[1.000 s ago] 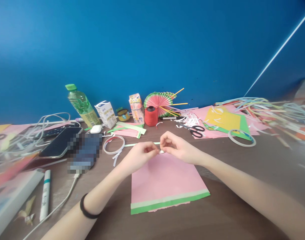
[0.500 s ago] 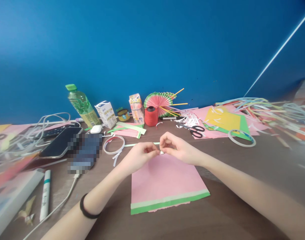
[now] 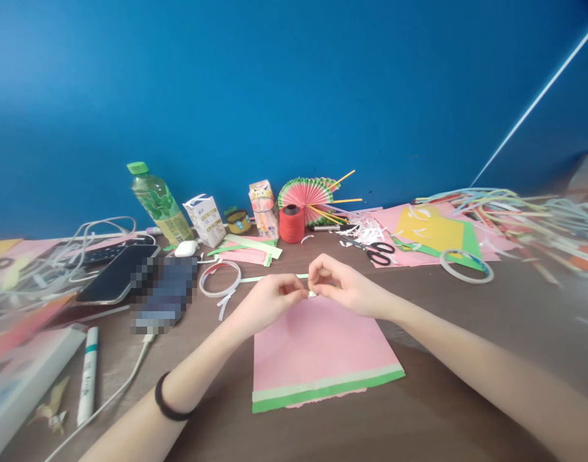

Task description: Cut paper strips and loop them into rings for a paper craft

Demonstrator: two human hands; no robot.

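A pink paper sheet [image 3: 323, 343] lies on the dark table in front of me, with pale and bright green strips [image 3: 327, 389] along its near edge. Over its far edge, my left hand [image 3: 277, 298] and my right hand [image 3: 345, 287] meet, both closed in a pinch. A small white piece [image 3: 312, 294], perhaps a bit of tape, shows at the right hand's fingertips. What the left fingers grip is hidden. Just beyond the hands runs a thin pale green strip [image 3: 253, 279]. Left of them lies a roll of double-sided tape [image 3: 201, 282] with a loose white end.
Behind the hands stand a red thread spool [image 3: 292, 226], a folded paper fan [image 3: 301, 192] and small cartons [image 3: 205, 221]. Scissors [image 3: 381, 254], coloured paper [image 3: 429, 234] and another tape roll [image 3: 467, 277] lie right. Phones [image 3: 118, 274], cables and a marker [image 3: 87, 378] occupy the left.
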